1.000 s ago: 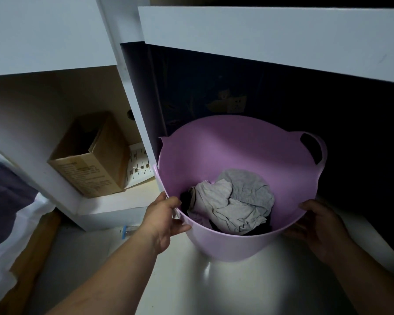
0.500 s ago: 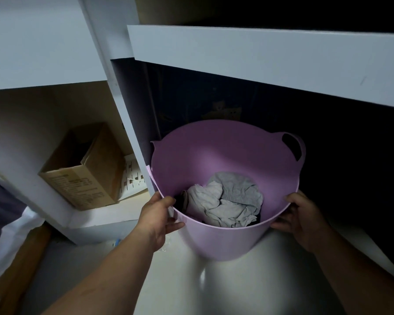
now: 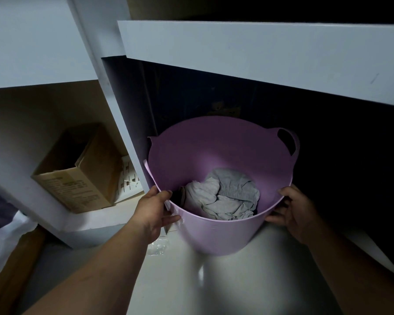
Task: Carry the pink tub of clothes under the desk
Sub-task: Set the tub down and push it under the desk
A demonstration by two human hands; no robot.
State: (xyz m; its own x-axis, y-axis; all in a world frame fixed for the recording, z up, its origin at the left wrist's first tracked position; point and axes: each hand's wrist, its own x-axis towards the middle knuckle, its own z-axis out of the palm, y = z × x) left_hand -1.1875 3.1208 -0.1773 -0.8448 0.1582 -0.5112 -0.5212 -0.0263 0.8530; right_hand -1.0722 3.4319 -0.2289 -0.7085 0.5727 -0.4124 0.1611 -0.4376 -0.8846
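Observation:
A round pink tub (image 3: 216,155) with two loop handles stands on the pale floor at the mouth of the dark space under the white desk (image 3: 259,55). Crumpled grey clothes (image 3: 225,196) lie in its bottom. My left hand (image 3: 154,209) grips the tub's near left rim, thumb over the edge. My right hand (image 3: 292,211) presses on the tub's right side just below the rim, fingers curled around the wall. The far half of the tub lies under the desk's front edge.
A white upright panel (image 3: 125,123) stands right against the tub's left side. Left of it, a low shelf holds an open cardboard box (image 3: 77,173) and a white perforated item (image 3: 129,178). A crumpled clear wrapper (image 3: 157,247) lies on the floor beside the tub.
The tub has slid farther away from me, deeper under the desk, with both hands staying on its rim. My right hand has moved up closer to the rim.

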